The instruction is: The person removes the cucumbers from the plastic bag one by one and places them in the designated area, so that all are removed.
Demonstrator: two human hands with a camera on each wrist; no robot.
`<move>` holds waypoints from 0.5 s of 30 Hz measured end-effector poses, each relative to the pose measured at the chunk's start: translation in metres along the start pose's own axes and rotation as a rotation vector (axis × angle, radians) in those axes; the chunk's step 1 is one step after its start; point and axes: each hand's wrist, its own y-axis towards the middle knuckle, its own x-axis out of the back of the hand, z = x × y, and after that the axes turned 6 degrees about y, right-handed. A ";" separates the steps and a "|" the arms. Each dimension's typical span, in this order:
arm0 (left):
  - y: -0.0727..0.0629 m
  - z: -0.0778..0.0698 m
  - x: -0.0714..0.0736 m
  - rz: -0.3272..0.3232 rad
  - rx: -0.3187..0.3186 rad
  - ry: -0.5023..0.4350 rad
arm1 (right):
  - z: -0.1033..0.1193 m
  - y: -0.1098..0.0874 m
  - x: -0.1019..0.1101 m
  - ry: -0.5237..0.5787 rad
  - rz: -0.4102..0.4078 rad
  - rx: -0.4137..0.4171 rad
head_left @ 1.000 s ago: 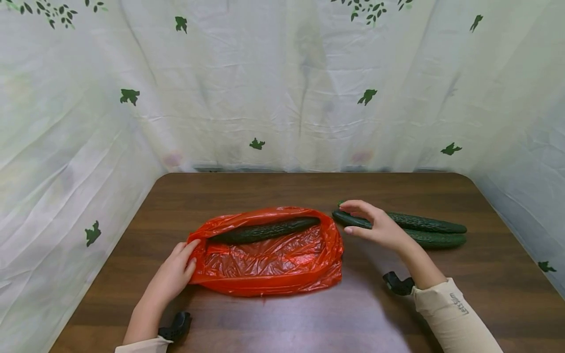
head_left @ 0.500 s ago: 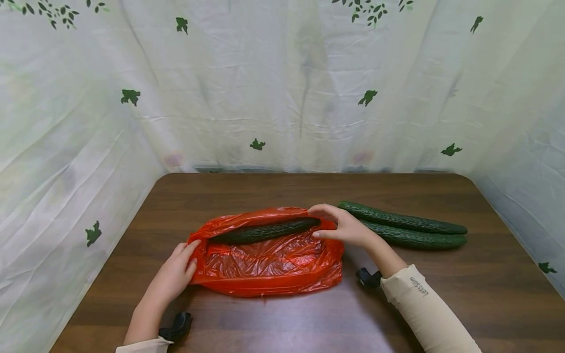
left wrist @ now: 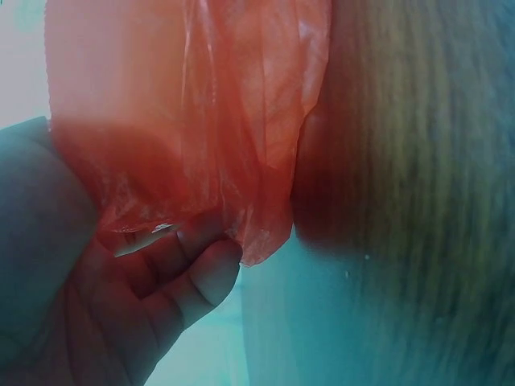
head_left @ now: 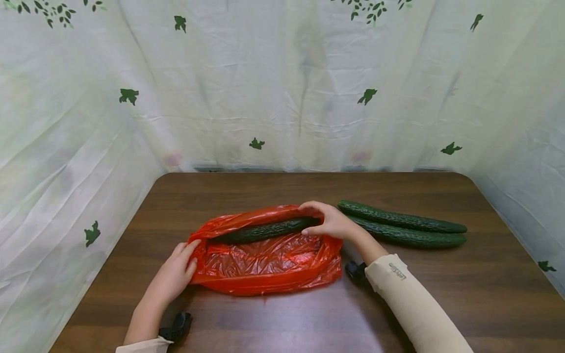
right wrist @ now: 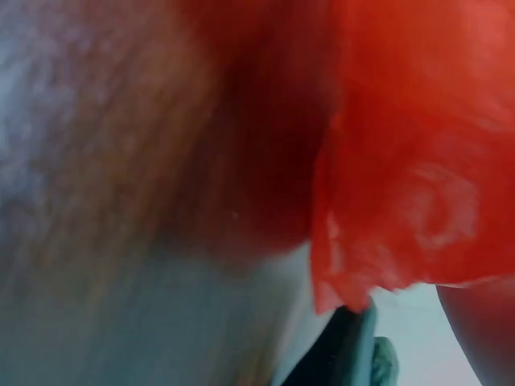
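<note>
A red plastic bag [head_left: 265, 288] lies on the table with its mouth spread wide. Inside, along the far wall, is a dark green cucumber [head_left: 265, 230]. My left hand [head_left: 174, 269] grips the bag's left edge; in the left wrist view, fingers [left wrist: 205, 277] curl at the red film [left wrist: 257, 121]. My right hand [head_left: 333, 223] is at the bag's right end, thumb and fingers spread apart over the cucumber's right tip. Red film [right wrist: 418, 161] fills much of the right wrist view, hiding the fingers there.
Two more cucumbers, a farther one [head_left: 401, 218] and a nearer one [head_left: 415, 238], lie side by side right of the bag. The brown wooden table [head_left: 273, 328] meets a pale curtain [head_left: 282, 88] behind it.
My right hand has moved left, from over the two loose cucumbers to the bag's right end. The left hand keeps its hold on the bag.
</note>
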 end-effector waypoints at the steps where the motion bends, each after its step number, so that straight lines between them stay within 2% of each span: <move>1: 0.000 0.000 0.000 0.004 0.002 -0.001 | -0.001 0.002 0.000 -0.003 -0.001 -0.004; 6: 0.000 -0.001 0.001 0.012 0.005 -0.001 | -0.010 0.010 -0.001 -0.002 0.002 -0.014; 15: 0.001 0.000 -0.001 0.000 -0.009 0.005 | -0.023 0.018 -0.001 -0.006 0.032 -0.087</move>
